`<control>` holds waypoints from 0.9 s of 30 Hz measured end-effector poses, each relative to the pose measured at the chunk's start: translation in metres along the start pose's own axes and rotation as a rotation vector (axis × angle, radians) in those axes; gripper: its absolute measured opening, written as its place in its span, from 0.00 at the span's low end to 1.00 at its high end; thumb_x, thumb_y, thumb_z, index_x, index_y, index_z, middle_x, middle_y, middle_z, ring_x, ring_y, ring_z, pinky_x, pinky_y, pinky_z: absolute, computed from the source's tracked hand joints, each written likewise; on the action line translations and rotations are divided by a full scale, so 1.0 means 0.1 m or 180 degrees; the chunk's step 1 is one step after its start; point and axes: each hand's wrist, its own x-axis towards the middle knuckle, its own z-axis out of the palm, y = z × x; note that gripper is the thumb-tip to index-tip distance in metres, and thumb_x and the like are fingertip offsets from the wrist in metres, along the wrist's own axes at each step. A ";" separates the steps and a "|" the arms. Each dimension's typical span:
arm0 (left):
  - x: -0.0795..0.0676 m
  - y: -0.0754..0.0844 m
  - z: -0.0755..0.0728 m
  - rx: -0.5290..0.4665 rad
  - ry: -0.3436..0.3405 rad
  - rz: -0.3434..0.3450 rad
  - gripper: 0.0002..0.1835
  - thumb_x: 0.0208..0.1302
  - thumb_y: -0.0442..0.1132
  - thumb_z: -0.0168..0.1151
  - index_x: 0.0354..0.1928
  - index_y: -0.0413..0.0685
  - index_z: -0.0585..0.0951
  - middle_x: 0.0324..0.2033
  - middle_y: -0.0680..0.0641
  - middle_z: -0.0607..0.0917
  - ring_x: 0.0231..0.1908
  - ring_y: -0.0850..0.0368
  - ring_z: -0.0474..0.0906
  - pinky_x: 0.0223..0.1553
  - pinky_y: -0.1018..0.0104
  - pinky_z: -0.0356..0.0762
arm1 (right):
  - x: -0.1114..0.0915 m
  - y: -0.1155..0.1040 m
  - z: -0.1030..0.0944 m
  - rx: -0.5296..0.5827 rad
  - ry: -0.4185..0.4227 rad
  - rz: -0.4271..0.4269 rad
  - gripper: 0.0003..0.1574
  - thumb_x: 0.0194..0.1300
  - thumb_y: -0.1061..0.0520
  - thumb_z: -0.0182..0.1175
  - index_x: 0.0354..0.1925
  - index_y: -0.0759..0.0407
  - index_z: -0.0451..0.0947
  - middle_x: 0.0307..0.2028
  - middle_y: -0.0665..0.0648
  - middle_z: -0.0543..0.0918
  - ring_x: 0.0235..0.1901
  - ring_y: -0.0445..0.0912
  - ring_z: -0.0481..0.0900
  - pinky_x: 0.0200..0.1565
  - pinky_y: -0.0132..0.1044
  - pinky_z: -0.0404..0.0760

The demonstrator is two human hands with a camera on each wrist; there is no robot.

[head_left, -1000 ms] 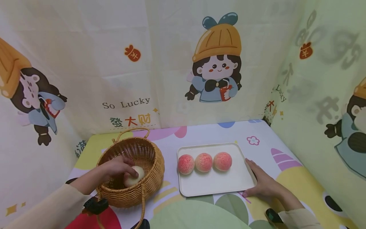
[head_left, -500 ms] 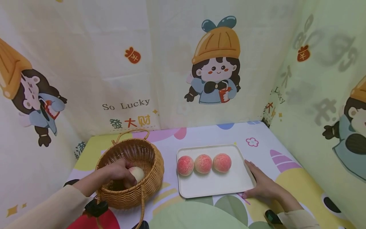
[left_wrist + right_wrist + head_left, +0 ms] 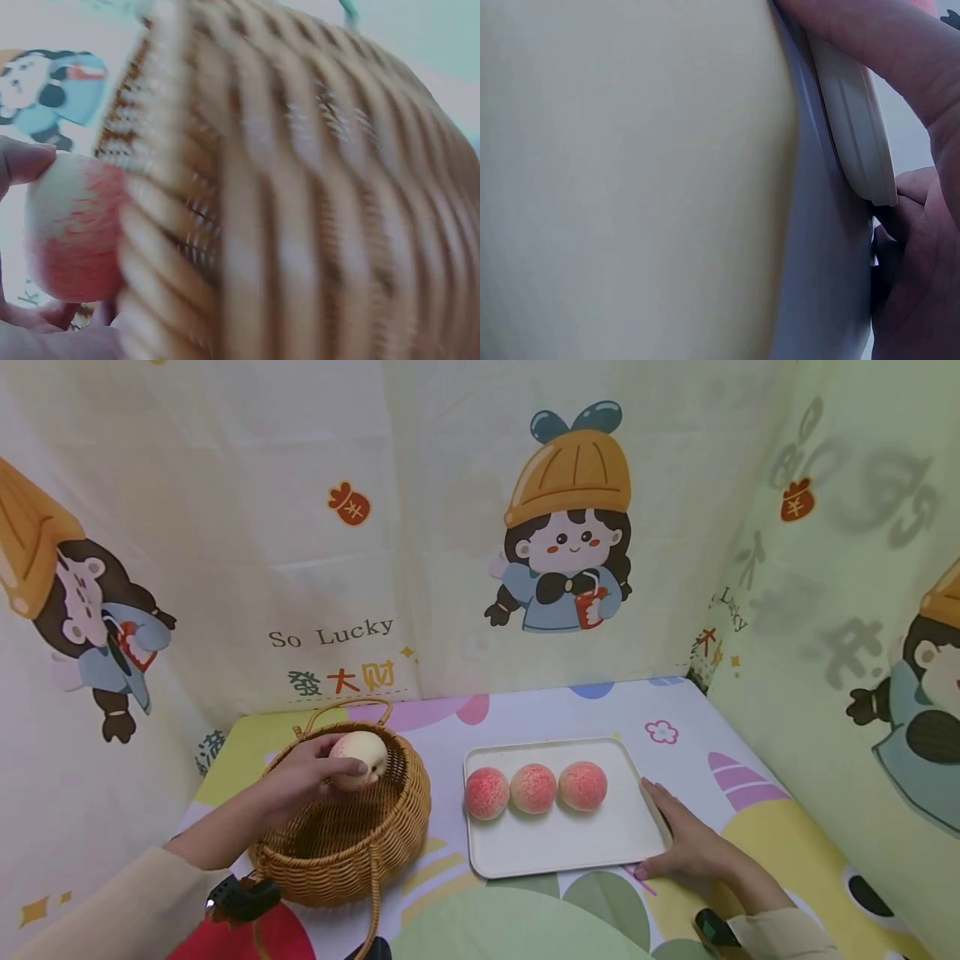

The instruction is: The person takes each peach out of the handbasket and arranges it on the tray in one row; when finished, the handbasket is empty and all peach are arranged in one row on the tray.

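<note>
A cream and pink peach (image 3: 366,750) is held between the thumb and fingers of my left hand (image 3: 298,781), at the height of the wicker basket's mouth. The brown wicker basket (image 3: 401,835) stands open on the left, its visible inside bare. In the left wrist view the peach (image 3: 79,232) shows its pink side, close to the basket's woven rim (image 3: 154,247). My right hand (image 3: 693,843) grips the right front corner of the white rectangular tray (image 3: 555,856), thumb at the front edge and fingers along the right side. Three pink peaches (image 3: 535,789) sit in a row on the tray.
A colourful printed cloth (image 3: 525,718) covers the table. Cartoon-printed fabric (image 3: 450,527) rises behind and at both sides. The basket's handle (image 3: 375,902) hangs down in front, and another handle loop (image 3: 348,702) stands at the back.
My left hand has lifted the peach from inside the basket up to the mouth, toward the back. The right hand, the tray and its three peaches stay in place.
</note>
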 end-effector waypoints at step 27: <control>0.84 0.70 1.95 -0.0041 -0.0189 0.0516 0.42 0.53 0.54 0.79 0.68 0.50 0.74 0.52 0.49 0.81 0.46 0.54 0.78 0.49 0.59 0.77 | -0.01 0.01 0.02 0.0041 0.0085 -0.0068 0.87 0.32 0.42 0.86 0.78 0.70 0.46 0.74 0.79 0.50 0.72 0.77 0.43 0.64 0.75 0.48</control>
